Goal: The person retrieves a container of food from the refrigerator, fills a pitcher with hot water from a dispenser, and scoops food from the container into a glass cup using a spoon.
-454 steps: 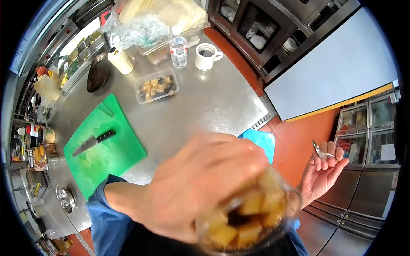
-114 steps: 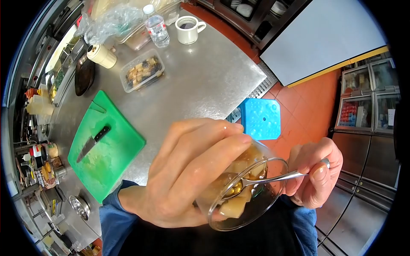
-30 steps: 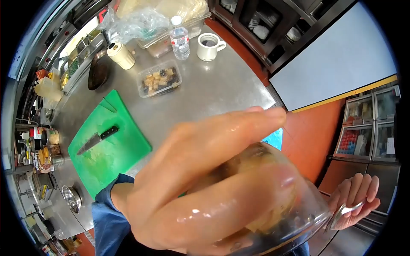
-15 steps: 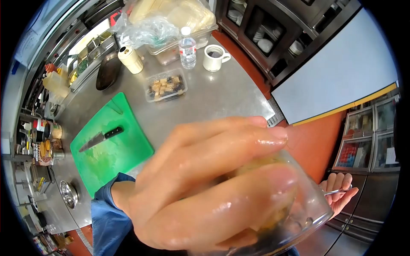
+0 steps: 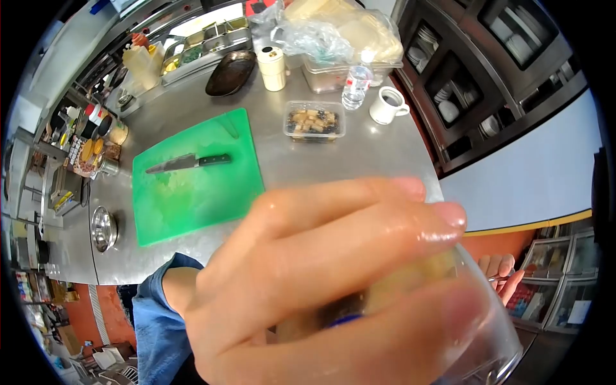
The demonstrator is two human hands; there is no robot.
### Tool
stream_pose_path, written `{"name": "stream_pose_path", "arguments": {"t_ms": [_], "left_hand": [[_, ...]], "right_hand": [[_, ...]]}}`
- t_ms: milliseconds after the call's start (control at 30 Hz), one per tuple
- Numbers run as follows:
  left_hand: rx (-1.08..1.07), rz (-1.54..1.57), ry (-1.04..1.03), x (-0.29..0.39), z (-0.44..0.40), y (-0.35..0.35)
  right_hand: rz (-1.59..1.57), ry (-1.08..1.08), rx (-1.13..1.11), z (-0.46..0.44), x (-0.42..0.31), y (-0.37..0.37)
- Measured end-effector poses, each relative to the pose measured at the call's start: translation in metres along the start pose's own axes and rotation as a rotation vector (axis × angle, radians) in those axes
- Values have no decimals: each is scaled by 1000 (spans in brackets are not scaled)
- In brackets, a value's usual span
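Close to the camera, my left hand (image 5: pixel 321 276) wraps its wet fingers round a clear glass or jar (image 5: pixel 499 343). Yellowish content shows through its wall, but most of the vessel is behind the fingers. Beyond it at the right, my right hand (image 5: pixel 502 269) pinches the thin metal handle of a utensil (image 5: pixel 496 278); its head is hidden. A green cutting board (image 5: pixel 199 208) lies on the steel table, with a black-handled knife (image 5: pixel 186 163) across it. Farther back sits a clear plastic box (image 5: pixel 314 122) of brown cubes and dark pieces.
Behind the box stand a water bottle (image 5: pixel 357 83), a white mug (image 5: pixel 388 106) with dark liquid, a cream canister (image 5: pixel 271 69) and a dark oval pan (image 5: pixel 231 74). A metal bowl (image 5: pixel 104 229) is at the left. Steel cabinets (image 5: pixel 462 77) line the right.
The view has swung, so the table, board and box sit farther right and higher or more level. Both hands keep their hold; my right hand shows slightly higher, partly behind the vessel.
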State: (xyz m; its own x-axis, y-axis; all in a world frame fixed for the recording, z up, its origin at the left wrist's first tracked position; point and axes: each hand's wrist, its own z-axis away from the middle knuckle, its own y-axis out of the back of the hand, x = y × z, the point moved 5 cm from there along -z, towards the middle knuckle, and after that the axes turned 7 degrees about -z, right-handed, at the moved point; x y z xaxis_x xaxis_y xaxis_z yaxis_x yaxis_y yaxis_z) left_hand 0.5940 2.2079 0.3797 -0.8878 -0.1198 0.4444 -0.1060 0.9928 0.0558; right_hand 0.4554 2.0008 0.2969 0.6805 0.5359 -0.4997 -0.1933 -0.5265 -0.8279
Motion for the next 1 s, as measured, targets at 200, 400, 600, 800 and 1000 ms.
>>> {"name": "stream_pose_path", "arguments": {"t_ms": [200,400,600,800,1000], "left_hand": [[-70,104,-15,-2,-2,12],[-76,126,-9,-1,0,14],[-115,133,-39,5,-5,15],[-116,136,-68,6,-7,14],[-92,139,-74,5,-8,13]], "right_hand": [[-29,-6,1,2,-2,-5],[44,43,103,15,-7,4],[25,68,131,18,-4,3],[110,63,106,14,-1,-11],[100,76,128,16,0,-14]]}}
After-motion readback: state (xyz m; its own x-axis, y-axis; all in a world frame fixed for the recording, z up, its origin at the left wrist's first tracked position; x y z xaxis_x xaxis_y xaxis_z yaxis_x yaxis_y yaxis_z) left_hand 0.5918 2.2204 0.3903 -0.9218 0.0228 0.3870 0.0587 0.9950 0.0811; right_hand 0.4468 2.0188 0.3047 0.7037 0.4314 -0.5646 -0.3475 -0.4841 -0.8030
